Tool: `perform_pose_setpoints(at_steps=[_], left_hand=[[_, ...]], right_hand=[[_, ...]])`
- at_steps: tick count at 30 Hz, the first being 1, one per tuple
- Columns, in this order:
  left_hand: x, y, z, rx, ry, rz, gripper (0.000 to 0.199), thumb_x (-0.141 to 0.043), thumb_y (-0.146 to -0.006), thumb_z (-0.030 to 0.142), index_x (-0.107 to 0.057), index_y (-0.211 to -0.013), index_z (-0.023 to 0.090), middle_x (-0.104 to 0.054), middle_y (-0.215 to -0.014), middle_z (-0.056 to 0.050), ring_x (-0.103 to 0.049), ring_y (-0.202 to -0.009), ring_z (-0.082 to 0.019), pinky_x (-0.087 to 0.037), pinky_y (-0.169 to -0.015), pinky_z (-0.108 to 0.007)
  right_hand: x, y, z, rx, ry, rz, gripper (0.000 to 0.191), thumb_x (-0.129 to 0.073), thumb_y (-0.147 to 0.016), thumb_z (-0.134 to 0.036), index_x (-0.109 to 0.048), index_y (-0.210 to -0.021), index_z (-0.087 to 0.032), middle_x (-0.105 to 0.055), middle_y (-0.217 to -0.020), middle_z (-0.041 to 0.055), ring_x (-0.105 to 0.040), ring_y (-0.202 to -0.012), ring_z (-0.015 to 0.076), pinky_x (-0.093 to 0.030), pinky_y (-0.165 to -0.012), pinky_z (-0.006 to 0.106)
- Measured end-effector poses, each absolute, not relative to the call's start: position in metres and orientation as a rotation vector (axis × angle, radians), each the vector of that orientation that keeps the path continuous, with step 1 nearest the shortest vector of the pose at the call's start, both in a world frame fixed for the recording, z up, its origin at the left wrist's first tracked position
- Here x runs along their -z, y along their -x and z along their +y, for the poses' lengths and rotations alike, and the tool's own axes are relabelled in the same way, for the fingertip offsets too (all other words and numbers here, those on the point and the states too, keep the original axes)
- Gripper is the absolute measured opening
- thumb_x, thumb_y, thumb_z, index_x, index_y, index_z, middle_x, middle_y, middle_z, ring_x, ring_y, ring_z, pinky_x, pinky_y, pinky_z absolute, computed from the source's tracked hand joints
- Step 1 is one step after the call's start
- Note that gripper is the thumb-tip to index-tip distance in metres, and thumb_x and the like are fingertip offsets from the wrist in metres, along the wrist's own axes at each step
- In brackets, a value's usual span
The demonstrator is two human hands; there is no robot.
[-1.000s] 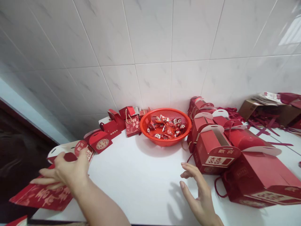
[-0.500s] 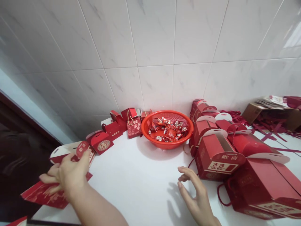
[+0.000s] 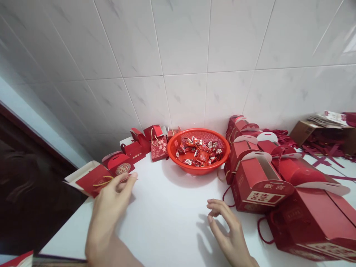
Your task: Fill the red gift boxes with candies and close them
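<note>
My left hand [image 3: 112,202] is at the left side of the white table, its fingers closed on a red gift box [image 3: 93,180]. The box is tilted, with a pale flap standing out on its left and a gold cord across its front; my fingers hide part of it. My right hand [image 3: 229,228] hovers over the table at the right, fingers loosely curled and apart, with nothing in it. Beyond both hands stands a red plastic basket [image 3: 198,170] with several red-wrapped sweets [image 3: 201,154] inside.
Open red boxes [image 3: 119,163] line the back left up to the basket. Larger red boxes with cord handles [image 3: 258,185] crowd the right. Behind them is a cardboard carton [image 3: 302,131] with dark red ribbons. A tiled wall [image 3: 183,98] bounds the table [image 3: 167,222].
My left hand has moved right and inward from the table's left edge, bringing the red box with it. The box has turned, showing its gold cord. My right hand has barely moved.
</note>
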State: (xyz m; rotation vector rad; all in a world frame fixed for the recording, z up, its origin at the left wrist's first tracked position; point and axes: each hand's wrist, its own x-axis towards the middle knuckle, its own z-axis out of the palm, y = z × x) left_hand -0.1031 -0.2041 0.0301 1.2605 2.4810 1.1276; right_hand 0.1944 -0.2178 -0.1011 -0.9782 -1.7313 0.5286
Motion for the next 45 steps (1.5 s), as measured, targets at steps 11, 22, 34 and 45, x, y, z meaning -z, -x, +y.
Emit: perform_pose_setpoints(at_steps=[11,22,34,45], left_hand=[[-0.03,0.044,-0.183,-1.301,-1.469,1.885,0.052,-0.064,-0.08,0.06,-0.075,-0.102,0.014,-0.044,-0.044,0.007,-0.042,-0.046,-0.013,-0.037,-0.053,-0.026],[-0.009,0.009,-0.144,-0.907,-1.644,0.807,0.045,-0.076,-0.076,0.054,-0.076,-0.096,0.013,-0.028,-0.049,0.011,-0.021,-0.047,-0.006,-0.021,-0.048,-0.023],[0.022,-0.022,-0.122,-0.772,-1.421,0.49,0.04,-0.087,-0.068,0.044,-0.078,-0.094,0.015,-0.044,-0.053,0.006,-0.04,-0.053,-0.009,-0.029,-0.054,-0.023],[-0.011,0.0,-0.064,-0.967,-1.634,0.943,0.034,-0.077,-0.078,0.041,-0.076,-0.1,0.016,-0.072,-0.079,-0.005,-0.067,-0.077,-0.017,-0.054,-0.076,-0.029]], right_hand=[[0.09,-0.188,-0.206,-0.53,0.96,-1.647,0.018,-0.057,-0.097,-0.019,-0.065,-0.112,-0.022,-0.07,-0.104,0.008,-0.071,-0.083,0.0172,-0.059,-0.073,0.027],[0.088,-0.204,-0.177,-0.895,0.889,-1.555,0.064,-0.062,-0.093,-0.054,-0.042,-0.149,-0.029,-0.05,-0.151,0.0099,-0.055,-0.132,0.0268,-0.046,-0.109,0.04],[0.056,-0.2,-0.161,-1.275,0.828,-1.346,0.029,-0.074,-0.083,-0.046,-0.068,-0.079,-0.018,-0.065,-0.075,-0.0001,-0.059,-0.071,0.0147,-0.045,-0.068,0.024],[0.058,-0.201,-0.151,-1.142,0.822,-1.01,0.033,-0.074,-0.083,-0.047,-0.056,-0.074,-0.02,-0.052,-0.068,-0.0042,-0.047,-0.063,0.0103,-0.041,-0.061,0.02]])
